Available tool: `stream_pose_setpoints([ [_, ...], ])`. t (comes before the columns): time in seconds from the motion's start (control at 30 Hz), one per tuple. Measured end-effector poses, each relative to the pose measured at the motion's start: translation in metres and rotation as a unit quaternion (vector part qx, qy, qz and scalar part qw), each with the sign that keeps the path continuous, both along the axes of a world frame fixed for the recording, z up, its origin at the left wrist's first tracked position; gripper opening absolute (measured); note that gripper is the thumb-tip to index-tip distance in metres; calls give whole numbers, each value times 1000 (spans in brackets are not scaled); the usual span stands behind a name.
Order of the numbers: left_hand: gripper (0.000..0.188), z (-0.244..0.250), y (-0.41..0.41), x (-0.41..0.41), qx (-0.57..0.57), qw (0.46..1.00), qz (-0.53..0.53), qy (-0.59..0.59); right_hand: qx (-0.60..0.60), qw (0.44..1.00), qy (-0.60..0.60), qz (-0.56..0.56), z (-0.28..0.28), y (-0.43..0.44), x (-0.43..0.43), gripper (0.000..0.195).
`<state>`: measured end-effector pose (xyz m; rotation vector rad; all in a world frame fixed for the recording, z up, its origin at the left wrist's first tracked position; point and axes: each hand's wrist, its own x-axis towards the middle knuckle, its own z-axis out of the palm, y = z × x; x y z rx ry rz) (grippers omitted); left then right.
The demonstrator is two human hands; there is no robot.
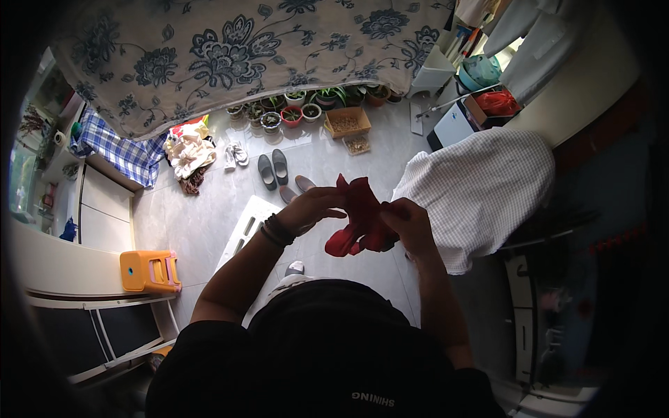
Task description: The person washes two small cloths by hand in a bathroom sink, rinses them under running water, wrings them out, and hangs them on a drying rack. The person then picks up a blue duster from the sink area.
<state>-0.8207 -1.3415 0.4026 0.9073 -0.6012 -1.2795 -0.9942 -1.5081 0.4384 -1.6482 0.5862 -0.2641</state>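
Note:
A crumpled dark red cloth (360, 214) hangs between my two hands, in front of my chest. My right hand (410, 222) grips its right side, with the fingers closed on the fabric. At the cloth's upper left edge is my left hand (316, 209), with dark beaded bracelets on the wrist; its fingers are stretched towards the fabric, and whether they pinch it I cannot tell. Loose folds of the cloth dangle below the hands. Part of its right side is hidden by my right hand.
A white textured cloth (475, 193) covers something at the right. A floral fabric (235, 57) hangs ahead above potted plants (291, 116). Shoes (273, 168) and a clothes heap (191, 151) lie on the floor. Orange stools (149, 271) and a white slotted board (248, 227) are at the left.

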Motion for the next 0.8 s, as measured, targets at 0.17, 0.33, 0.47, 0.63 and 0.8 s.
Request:
stream_pose_setpoints([
  [0.17,36,3,-6,2,-54,995,81,-16,46,999,4,-6,4,4,4,16],
  [0.33,31,13,-13,14,-51,995,89,7,64,996,-21,-51,9,9,9,16],
  [0.47,30,5,-20,23,-18,992,98,-74,88,991,-4,-96,7,5,8,17],
  [0.63,59,-1,-32,-3,-57,958,5,-282,117,983,-16,-144,10,8,19,18],
  [0.8,55,-16,-48,-5,-31,986,-4,-166,119,978,-4,-170,6,-2,29,21],
])
